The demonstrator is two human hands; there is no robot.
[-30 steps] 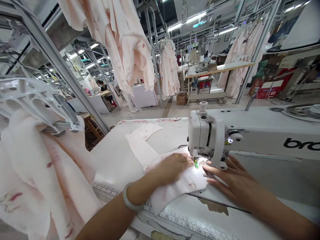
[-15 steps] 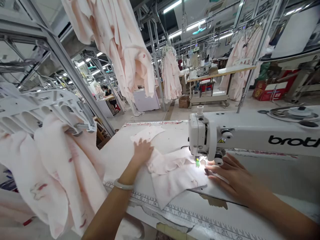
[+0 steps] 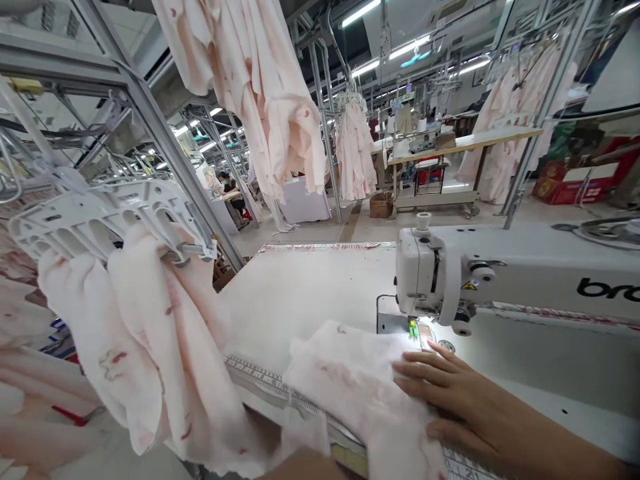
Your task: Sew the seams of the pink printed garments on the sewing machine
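Note:
A pale pink fabric piece [image 3: 345,367] with small printed marks lies on the sewing table, its front part hanging over the ruler edge. Its far right end reaches the lit needle area of the white sewing machine [image 3: 430,273]. My right hand [image 3: 445,393] rests flat at the cloth's right side, fingers stretched out towards the green-marked presser foot [image 3: 413,329]. Of my left arm only a blurred part, maybe the hand [image 3: 303,463], shows at the bottom edge, beside a loose hanging fabric end [image 3: 305,430]; its fingers are hidden.
On the left, pink fabric pieces [image 3: 145,333] hang from a white clamp hanger [image 3: 115,213]. More pink garments [image 3: 270,100] hang above the table's far side. A ruler tape [image 3: 260,375] runs along the front edge. Metal posts [image 3: 175,153] stand behind.
The fabric has been drawn towards me, over the front edge. My left hand has gone from the table's far side to the bottom edge. My right hand has come nearer, onto the cloth.

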